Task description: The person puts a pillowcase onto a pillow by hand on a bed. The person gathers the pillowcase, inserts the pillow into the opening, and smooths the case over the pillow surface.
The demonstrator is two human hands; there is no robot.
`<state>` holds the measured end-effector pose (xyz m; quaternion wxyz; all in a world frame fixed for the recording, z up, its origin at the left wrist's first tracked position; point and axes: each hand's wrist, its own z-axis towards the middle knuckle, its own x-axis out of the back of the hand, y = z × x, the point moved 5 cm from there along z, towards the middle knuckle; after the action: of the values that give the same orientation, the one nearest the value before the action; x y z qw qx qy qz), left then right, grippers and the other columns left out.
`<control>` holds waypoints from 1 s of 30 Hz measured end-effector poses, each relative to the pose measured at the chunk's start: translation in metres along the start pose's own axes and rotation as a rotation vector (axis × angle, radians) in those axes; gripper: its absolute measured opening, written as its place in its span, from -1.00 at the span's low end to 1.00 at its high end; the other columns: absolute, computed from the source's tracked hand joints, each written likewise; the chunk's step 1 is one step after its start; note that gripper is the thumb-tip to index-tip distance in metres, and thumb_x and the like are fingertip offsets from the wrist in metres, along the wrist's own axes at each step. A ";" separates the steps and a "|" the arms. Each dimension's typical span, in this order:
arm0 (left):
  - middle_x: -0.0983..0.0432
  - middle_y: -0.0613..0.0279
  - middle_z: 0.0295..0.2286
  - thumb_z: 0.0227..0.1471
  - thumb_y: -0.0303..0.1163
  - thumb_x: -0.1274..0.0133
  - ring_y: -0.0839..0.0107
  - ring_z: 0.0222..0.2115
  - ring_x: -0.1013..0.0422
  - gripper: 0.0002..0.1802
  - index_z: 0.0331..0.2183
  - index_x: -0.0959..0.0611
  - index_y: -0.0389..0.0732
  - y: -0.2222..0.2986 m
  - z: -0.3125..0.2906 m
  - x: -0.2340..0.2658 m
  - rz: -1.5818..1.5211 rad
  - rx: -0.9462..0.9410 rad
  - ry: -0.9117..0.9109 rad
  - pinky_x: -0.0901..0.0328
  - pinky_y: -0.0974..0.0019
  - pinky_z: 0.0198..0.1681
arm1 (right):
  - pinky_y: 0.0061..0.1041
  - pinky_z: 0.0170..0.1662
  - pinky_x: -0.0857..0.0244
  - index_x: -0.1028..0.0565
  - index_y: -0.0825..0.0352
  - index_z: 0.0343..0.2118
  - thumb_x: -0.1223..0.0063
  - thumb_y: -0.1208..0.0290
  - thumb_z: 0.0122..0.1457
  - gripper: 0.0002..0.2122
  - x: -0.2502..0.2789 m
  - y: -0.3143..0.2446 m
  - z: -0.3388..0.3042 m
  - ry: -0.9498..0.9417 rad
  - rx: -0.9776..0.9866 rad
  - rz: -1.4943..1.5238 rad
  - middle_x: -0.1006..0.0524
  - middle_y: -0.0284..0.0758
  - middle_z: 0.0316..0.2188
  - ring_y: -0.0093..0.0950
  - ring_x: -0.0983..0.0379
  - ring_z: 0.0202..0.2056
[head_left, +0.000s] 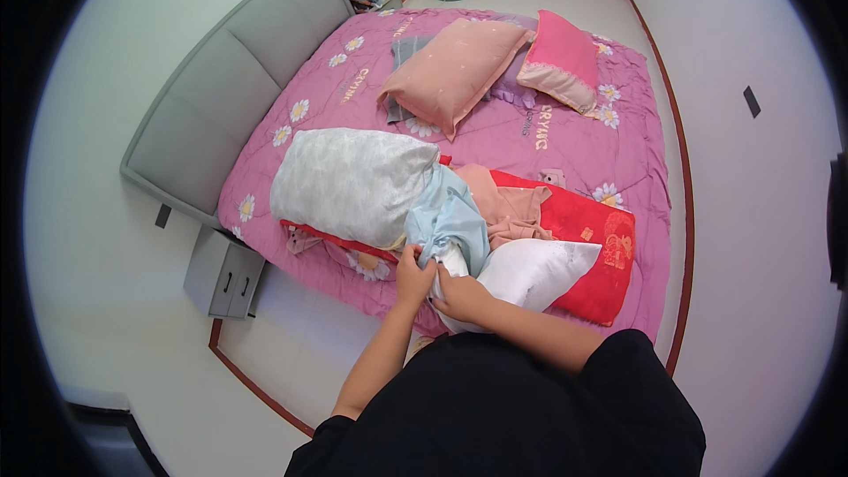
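Observation:
At the near edge of the bed, my left hand [413,277] is closed on the lower edge of a bunched light blue cloth [449,210], which looks like a pillowcase. Beside it, my right hand [464,297] is closed on the white fabric at the left end of a white pillow [541,272]. That white end meets the blue cloth between my hands; the fingertips are partly hidden in the folds. A pale grey patterned pillow [349,185] lies to the left, its right end touching the blue cloth.
A red cushion [587,243] and peach cloth [508,205] lie to the right. Farther back are a peach pillow [455,71] and a pink pillow [565,57] on the pink floral quilt [322,93]. A grey headboard [238,62] and nightstand [225,274] stand left.

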<state>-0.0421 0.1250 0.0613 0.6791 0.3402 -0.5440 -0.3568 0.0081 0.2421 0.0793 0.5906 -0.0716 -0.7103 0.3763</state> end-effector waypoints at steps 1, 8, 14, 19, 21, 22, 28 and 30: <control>-0.40 0.06 -0.55 -0.31 -0.38 -0.07 0.19 -0.51 -0.36 -0.66 -0.38 -0.42 -0.29 -0.001 0.002 0.002 0.003 0.009 0.004 -0.25 0.27 -0.42 | -0.21 -0.46 -0.30 -0.06 0.63 0.01 0.04 0.27 -0.08 -0.35 -0.005 -0.001 0.000 -0.037 0.022 0.055 -0.45 0.03 -0.58 -0.10 -0.42 -0.57; -0.46 -0.07 -0.53 -0.26 -0.30 -0.07 0.02 -0.45 -0.40 -0.69 -0.43 -0.49 -0.31 -0.008 -0.004 0.008 0.329 0.125 -0.207 -0.26 0.14 -0.39 | -0.19 -0.38 -0.28 -0.15 0.54 -0.03 0.06 0.25 -0.07 -0.43 -0.027 -0.002 -0.004 -0.202 0.086 0.067 -0.46 0.02 -0.55 -0.07 -0.41 -0.51; -0.40 -0.12 -0.58 -0.16 -0.26 0.06 0.08 -0.53 -0.37 -0.72 -0.54 -0.46 -0.34 0.014 -0.031 -0.004 0.273 0.039 -0.391 -0.22 0.15 -0.46 | -0.22 -0.32 -0.27 -0.37 0.42 -0.18 0.07 0.22 -0.04 -0.59 -0.039 0.019 0.005 -0.343 0.122 0.060 -0.48 -0.04 -0.46 -0.07 -0.41 -0.42; -0.33 0.04 -0.68 -0.19 -0.27 0.05 0.32 -0.66 -0.24 -0.71 -0.63 -0.45 -0.35 -0.001 -0.037 0.011 0.044 0.185 -0.353 -0.16 0.28 -0.54 | -0.47 -0.34 -0.30 -0.46 0.39 -0.26 -0.07 0.22 -0.06 -0.64 0.001 0.036 0.012 -0.614 0.030 0.656 -0.53 -0.21 -0.47 -0.37 -0.47 -0.41; -0.45 -0.08 -0.52 -0.25 -0.23 0.02 0.06 -0.46 -0.39 -0.69 -0.52 -0.52 -0.31 0.003 -0.043 0.011 0.032 0.355 -0.508 -0.25 0.20 -0.38 | -0.58 -0.30 -0.28 -0.45 0.42 -0.23 -0.17 0.26 -0.12 -0.59 0.038 0.046 0.029 -0.596 0.022 0.312 -0.51 -0.23 -0.42 -0.53 -0.43 -0.36; -0.45 -0.08 -0.52 -0.25 -0.23 0.02 0.06 -0.46 -0.39 -0.69 -0.52 -0.52 -0.31 0.001 -0.047 0.011 0.024 0.362 -0.483 -0.25 0.20 -0.38 | -0.52 -0.20 -0.26 -0.38 0.41 -0.12 -0.24 0.24 -0.21 -0.45 0.044 0.055 0.039 -0.516 -0.042 0.112 -0.47 -0.16 -0.28 -0.45 -0.40 -0.25; -0.46 -0.06 -0.50 -0.38 -0.29 -0.06 0.01 -0.42 -0.39 -0.70 -0.47 -0.54 -0.22 0.031 -0.047 -0.007 0.028 0.089 -0.510 -0.27 0.14 -0.34 | -0.34 -0.04 -0.18 -0.21 0.43 -0.02 -0.25 0.31 -0.34 -0.27 0.009 0.061 0.052 -0.178 0.446 -0.239 -0.32 -0.05 -0.09 -0.12 -0.27 -0.08; -0.45 -0.06 -0.50 -0.37 -0.31 -0.05 0.01 -0.42 -0.39 -0.72 -0.47 -0.54 -0.22 0.022 -0.046 -0.003 0.088 0.076 -0.387 -0.27 0.14 -0.35 | -0.35 -0.04 -0.18 -0.23 0.43 -0.03 -0.18 0.39 -0.27 -0.36 -0.010 0.063 0.055 -0.204 0.480 -0.221 -0.32 -0.05 -0.09 -0.13 -0.27 -0.08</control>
<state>0.0054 0.1421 0.0707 0.5631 0.2667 -0.6919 -0.3647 -0.0602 0.2563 0.0311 0.5537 0.1864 -0.6602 0.4721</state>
